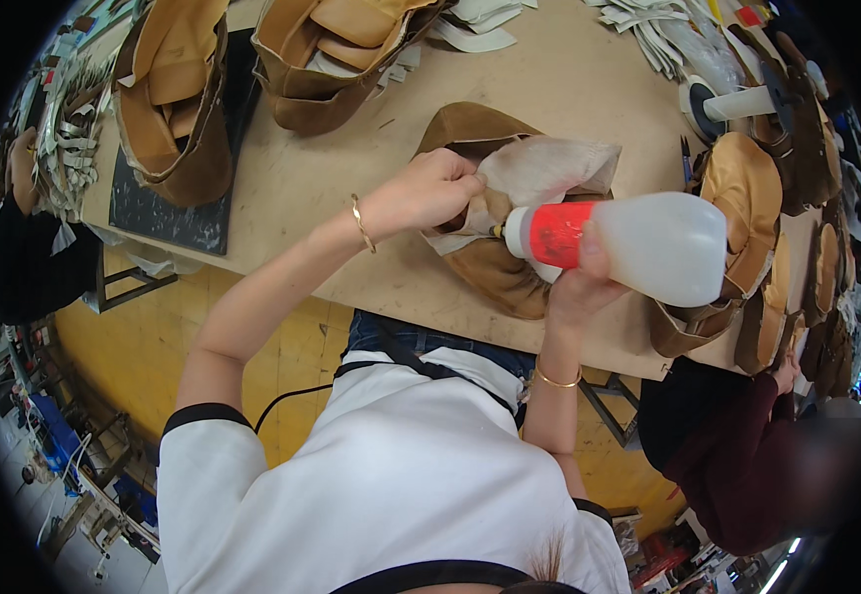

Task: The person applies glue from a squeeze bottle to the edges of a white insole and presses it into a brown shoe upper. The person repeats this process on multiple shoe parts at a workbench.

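Observation:
A brown leather shoe upper (470, 121) lies on the table in front of me, its pale lining (544, 163) turned outward. My left hand (435, 188) is closed, with thumb and fingers pinching an edge of the upper at its left side. In my right hand (586, 282) is a translucent white squeeze bottle (670, 247) with a red label, tilted on its side. Its narrow tip points left, close to the lining and just below my left fingers. Whether the tip touches the lining I cannot tell.
More brown uppers with tan linings stand at the far left (178, 148), the back (317, 104) and along the right (742, 213). One rests on a dark board (173, 218). Pale strips (648, 30) and a white roll (742, 104) sit at back right. People work on both sides.

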A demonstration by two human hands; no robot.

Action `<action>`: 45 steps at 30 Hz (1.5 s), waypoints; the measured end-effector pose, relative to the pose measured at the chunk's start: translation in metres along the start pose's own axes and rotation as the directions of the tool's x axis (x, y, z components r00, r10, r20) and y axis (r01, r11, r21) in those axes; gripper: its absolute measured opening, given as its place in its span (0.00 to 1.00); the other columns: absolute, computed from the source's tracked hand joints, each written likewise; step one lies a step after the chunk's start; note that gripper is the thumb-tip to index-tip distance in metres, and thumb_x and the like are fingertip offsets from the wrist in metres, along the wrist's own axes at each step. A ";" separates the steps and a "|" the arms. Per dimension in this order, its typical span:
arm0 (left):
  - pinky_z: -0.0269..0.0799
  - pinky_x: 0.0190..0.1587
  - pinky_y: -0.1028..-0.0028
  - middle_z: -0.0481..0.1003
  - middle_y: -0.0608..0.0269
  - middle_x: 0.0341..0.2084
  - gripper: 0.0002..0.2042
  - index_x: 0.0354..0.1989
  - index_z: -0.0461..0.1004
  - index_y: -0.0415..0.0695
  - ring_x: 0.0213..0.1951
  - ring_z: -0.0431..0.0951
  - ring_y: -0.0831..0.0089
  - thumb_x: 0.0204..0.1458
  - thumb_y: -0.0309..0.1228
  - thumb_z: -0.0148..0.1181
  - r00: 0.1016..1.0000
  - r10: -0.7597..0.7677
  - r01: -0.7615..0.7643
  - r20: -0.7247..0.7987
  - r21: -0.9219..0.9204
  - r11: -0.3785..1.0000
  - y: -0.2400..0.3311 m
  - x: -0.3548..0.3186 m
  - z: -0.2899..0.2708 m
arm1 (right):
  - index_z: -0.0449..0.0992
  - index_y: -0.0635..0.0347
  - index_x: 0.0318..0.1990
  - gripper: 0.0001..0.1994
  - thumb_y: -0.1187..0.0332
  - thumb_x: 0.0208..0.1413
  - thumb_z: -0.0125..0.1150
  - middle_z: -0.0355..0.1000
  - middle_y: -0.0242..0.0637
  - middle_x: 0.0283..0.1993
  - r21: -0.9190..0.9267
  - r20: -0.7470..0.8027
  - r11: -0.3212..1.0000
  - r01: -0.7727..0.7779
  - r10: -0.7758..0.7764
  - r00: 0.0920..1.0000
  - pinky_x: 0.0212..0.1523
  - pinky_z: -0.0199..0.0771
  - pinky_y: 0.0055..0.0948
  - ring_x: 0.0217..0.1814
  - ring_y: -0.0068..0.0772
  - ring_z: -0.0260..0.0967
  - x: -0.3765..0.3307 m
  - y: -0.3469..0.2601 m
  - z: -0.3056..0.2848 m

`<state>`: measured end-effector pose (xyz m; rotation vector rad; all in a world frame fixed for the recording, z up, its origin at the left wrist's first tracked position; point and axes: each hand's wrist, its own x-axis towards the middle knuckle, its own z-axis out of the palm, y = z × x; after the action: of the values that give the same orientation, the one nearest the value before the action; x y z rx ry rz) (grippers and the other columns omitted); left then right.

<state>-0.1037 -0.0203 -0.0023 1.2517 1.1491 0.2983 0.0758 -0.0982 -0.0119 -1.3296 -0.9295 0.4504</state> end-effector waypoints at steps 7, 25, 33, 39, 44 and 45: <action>0.55 0.17 0.80 0.63 0.74 0.13 0.14 0.20 0.65 0.42 0.16 0.59 0.86 0.58 0.34 0.47 1.000 -0.020 0.020 0.020 -0.042 0.999 0.001 -0.002 0.001 | 0.67 0.66 0.47 0.25 0.70 0.40 0.70 0.70 0.39 0.44 -0.017 0.134 0.997 0.074 -0.071 0.989 0.48 0.69 0.33 0.43 0.33 0.68 0.000 -0.011 0.006; 0.56 0.17 0.82 0.66 0.71 0.15 0.15 0.20 0.63 0.43 0.16 0.61 0.86 0.58 0.35 0.48 0.997 -0.054 0.064 0.053 -0.220 0.973 0.014 -0.004 -0.003 | 0.70 0.65 0.42 0.17 0.64 0.46 0.61 0.70 0.40 0.39 0.152 0.097 0.962 -0.226 0.213 0.972 0.43 0.71 0.30 0.39 0.31 0.69 -0.024 -0.019 0.014; 0.55 0.18 0.83 0.67 0.71 0.17 0.13 0.25 0.66 0.41 0.17 0.61 0.86 0.59 0.35 0.47 0.986 -0.038 0.084 0.164 -0.280 0.956 0.020 -0.002 -0.010 | 0.67 0.69 0.44 0.21 0.63 0.45 0.56 0.68 0.42 0.43 0.236 -0.042 0.967 -0.099 0.112 0.993 0.44 0.72 0.33 0.42 0.37 0.68 -0.006 -0.007 -0.002; 0.53 0.17 0.83 0.65 0.71 0.17 0.14 0.23 0.64 0.42 0.16 0.59 0.86 0.59 0.35 0.47 0.993 -0.096 0.110 0.070 -0.242 0.964 0.028 -0.003 -0.002 | 0.65 0.67 0.51 0.25 0.59 0.48 0.56 0.65 0.45 0.49 -0.120 0.093 0.968 0.220 -0.210 0.973 0.55 0.62 0.43 0.52 0.45 0.62 -0.023 0.014 -0.002; 0.52 0.16 0.81 0.63 0.72 0.15 0.15 0.21 0.60 0.43 0.16 0.58 0.85 0.59 0.35 0.47 0.988 -0.041 0.077 0.148 -0.245 0.967 0.028 -0.005 -0.007 | 0.62 0.71 0.54 0.28 0.70 0.44 0.62 0.65 0.46 0.51 -0.431 0.371 0.699 0.571 -0.439 0.818 0.53 0.67 0.38 0.50 0.39 0.65 -0.016 0.008 -0.024; 0.52 0.17 0.81 0.63 0.72 0.15 0.15 0.21 0.60 0.43 0.16 0.58 0.86 0.59 0.35 0.47 0.986 -0.043 0.084 0.160 -0.259 0.962 0.027 -0.005 -0.008 | 0.62 0.71 0.53 0.27 0.70 0.44 0.61 0.65 0.47 0.51 -0.465 0.383 0.661 0.589 -0.450 0.807 0.52 0.68 0.37 0.49 0.39 0.66 -0.014 0.007 -0.025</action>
<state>-0.1023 -0.0098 0.0243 0.9824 0.9795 0.2924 0.0888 -0.1231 -0.0224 -1.4591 -1.6885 -0.1569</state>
